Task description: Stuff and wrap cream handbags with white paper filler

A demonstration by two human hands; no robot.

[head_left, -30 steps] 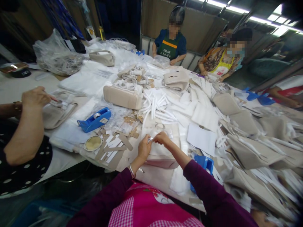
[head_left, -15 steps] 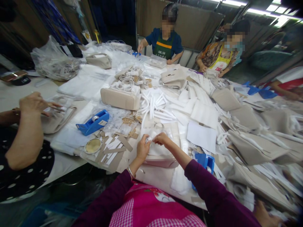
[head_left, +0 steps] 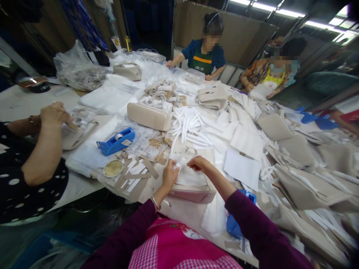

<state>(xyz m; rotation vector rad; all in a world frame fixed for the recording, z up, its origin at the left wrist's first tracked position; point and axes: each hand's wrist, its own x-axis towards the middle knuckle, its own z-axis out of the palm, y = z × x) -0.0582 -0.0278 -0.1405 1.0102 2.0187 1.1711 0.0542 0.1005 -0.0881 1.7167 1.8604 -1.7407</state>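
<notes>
A beige handbag (head_left: 193,195) lies on the table in front of me, with thin white wrapping material (head_left: 189,177) over its upper side. My left hand (head_left: 169,175) is at the bag's left, its thumb and fingers closed on a small piece of white wrapping (head_left: 177,165). Above the right part of the bag is my right hand (head_left: 199,163), fingers curled together in a pinch. Whatever is between those fingertips is too small to make out. A white foam tube (head_left: 175,144) curves up behind my left hand.
Left of the bag are a blue tape dispenser (head_left: 116,141), a tape roll (head_left: 113,168) and card strips (head_left: 137,173). Another blue dispenser (head_left: 235,224) is partly under my right forearm. Wrapped bags (head_left: 305,183) crowd the right. A co-worker's hand (head_left: 53,114) works at left.
My right hand has moved right, away from my left hand, which keeps its hold on the white wrapping. The whole view has shifted slightly.
</notes>
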